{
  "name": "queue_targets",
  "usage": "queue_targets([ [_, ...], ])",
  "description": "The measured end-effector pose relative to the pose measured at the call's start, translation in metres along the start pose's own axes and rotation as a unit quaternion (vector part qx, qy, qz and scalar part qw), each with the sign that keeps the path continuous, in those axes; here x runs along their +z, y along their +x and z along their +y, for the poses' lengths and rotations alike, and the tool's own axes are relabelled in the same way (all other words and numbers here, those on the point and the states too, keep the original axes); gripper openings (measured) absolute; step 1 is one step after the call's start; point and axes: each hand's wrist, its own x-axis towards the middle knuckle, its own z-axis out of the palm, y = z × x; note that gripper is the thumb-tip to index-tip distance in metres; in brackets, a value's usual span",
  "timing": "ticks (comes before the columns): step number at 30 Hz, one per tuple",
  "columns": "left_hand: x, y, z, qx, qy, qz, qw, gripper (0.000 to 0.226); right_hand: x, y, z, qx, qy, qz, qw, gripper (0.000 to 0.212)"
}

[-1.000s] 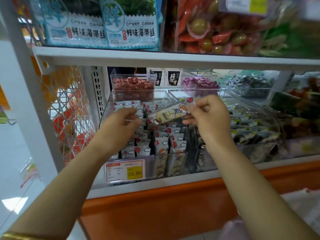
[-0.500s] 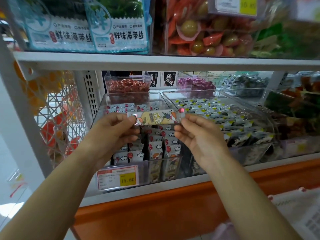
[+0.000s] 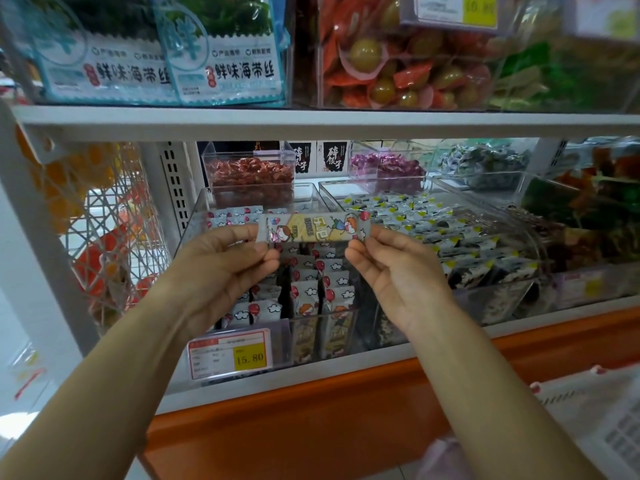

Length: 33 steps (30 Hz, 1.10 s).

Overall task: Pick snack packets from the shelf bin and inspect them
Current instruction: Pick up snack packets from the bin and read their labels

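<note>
Store shelving fills my view, and before its clear shelf bin (image 3: 189,227) of matching packets I see the snack packet (image 3: 313,227) held level, printed face toward me, just above the stock. The left hand (image 3: 221,268) and right hand (image 3: 394,271) each pinch one end between thumb and fingertips. A second ago it sat tilted in the right hand's grip with the left merely close; half a second ago both already held it.
</note>
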Motion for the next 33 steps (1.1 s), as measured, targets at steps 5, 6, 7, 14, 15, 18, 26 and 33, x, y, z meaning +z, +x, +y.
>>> queue_targets([
  [5,0.001,0.002,0.001,-0.006,-0.020,-0.014,1.000,0.012,0.000,0.000,0.003,-0.105,-0.147,0.011,0.983,0.020],
  [6,0.002,0.002,0.001,-0.011,-0.026,-0.014,1.000,0.010,0.000,-0.001,0.004,-0.130,-0.182,0.009,0.975,0.021],
  [7,0.002,0.002,0.000,-0.011,-0.020,-0.017,1.000,0.010,0.001,-0.002,0.005,-0.150,-0.206,0.004,0.967,0.022],
  [14,0.003,0.000,-0.002,0.019,0.034,-0.060,0.997,0.017,0.003,-0.004,0.010,-0.170,-0.252,-0.039,0.952,0.012],
  [15,0.003,0.000,-0.001,0.022,0.041,-0.061,0.997,0.022,0.002,-0.004,0.010,-0.179,-0.279,-0.039,0.942,0.009],
  [18,0.003,-0.001,0.001,0.038,0.055,-0.061,0.996,0.038,0.002,-0.004,0.011,-0.194,-0.317,-0.058,0.927,0.015],
  [26,0.005,-0.006,0.002,0.077,0.166,-0.061,0.981,0.032,0.003,-0.004,0.010,-0.203,-0.335,-0.035,0.919,0.007],
  [33,0.008,-0.009,0.001,0.120,0.302,-0.043,0.945,0.018,0.000,-0.004,0.008,-0.303,-0.404,-0.028,0.863,0.020],
])
